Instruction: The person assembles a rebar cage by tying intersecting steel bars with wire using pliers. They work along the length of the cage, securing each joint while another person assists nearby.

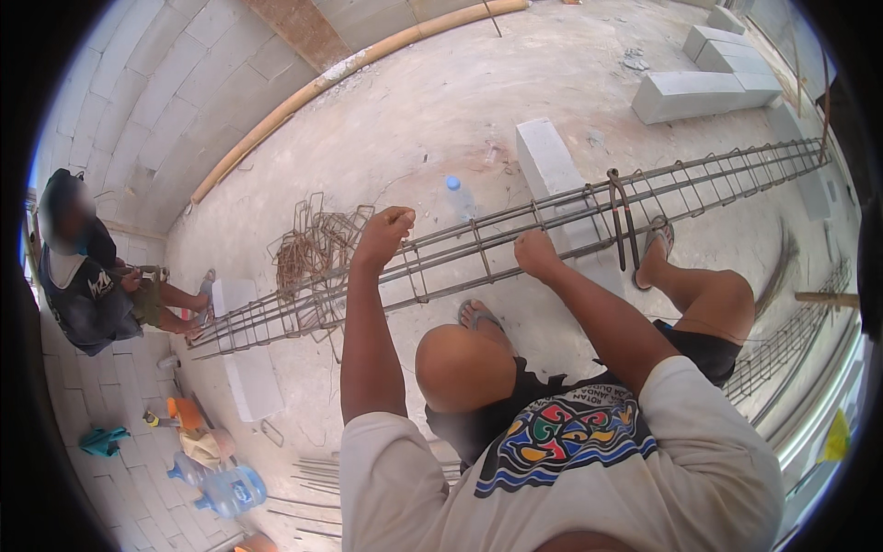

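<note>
Fingers (397, 219), curled together, contents unclear: your left hand (382, 237) and right hand (535, 253), mid-frame. Pincers (617, 221), right of centre: could drop if the rebar cage (479, 245) jolts.

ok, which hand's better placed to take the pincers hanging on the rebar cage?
Right, probably. The right hand is by the rebar cage, nearer the pincers; the left hand is farther left. Both are curled; whether either holds anything is unclear.
</note>
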{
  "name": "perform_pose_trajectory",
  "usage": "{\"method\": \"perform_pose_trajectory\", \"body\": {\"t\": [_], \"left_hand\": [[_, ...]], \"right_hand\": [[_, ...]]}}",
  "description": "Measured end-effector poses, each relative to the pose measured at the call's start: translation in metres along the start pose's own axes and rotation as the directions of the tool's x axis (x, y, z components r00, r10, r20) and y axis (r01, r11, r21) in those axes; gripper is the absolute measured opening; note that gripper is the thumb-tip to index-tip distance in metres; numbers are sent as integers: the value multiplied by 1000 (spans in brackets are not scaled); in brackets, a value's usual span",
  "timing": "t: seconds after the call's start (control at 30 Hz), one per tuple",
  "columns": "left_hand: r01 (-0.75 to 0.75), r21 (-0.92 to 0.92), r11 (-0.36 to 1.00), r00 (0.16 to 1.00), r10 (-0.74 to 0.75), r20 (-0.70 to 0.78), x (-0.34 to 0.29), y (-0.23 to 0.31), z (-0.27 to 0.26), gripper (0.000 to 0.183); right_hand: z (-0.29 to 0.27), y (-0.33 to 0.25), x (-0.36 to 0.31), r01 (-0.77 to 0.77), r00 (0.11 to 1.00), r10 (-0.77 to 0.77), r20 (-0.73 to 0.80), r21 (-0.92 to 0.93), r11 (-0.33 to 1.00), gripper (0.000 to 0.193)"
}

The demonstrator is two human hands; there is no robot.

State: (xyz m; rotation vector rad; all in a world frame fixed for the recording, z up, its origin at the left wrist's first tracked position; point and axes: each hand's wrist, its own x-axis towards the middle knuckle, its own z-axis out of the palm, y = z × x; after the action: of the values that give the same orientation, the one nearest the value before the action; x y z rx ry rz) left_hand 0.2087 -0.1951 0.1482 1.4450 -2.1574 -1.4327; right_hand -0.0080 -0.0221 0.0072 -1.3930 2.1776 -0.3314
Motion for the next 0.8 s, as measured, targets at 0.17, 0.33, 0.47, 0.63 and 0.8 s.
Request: {"method": "perform_pose_trajectory", "body": {"t": [0.17,0.33,0.47,0.63,0.8], "left_hand": [[-75,134,988,996,68,62,72,-56,36,45],[-71,353,933,964,-27,266,131,-59,85,47],[44,317,947,966,-121,228,151,-106,121,43],[8,185,983,987,-38,155,153,-91,142,34],[-18,41,999,991,13,130,141,-85,131,30]], "right_hand": [[64,36,73,270,915,-353,-196,-351,897,24],[78,33,112,101,994,-102,40,48,994,21],[41,-46,74,-320,946,277,168,609,725,20],[7,-55,64,-336,940,298,167,609,718,24],[31,-30,74,-99,991,123,-53,327,940,28]]}}
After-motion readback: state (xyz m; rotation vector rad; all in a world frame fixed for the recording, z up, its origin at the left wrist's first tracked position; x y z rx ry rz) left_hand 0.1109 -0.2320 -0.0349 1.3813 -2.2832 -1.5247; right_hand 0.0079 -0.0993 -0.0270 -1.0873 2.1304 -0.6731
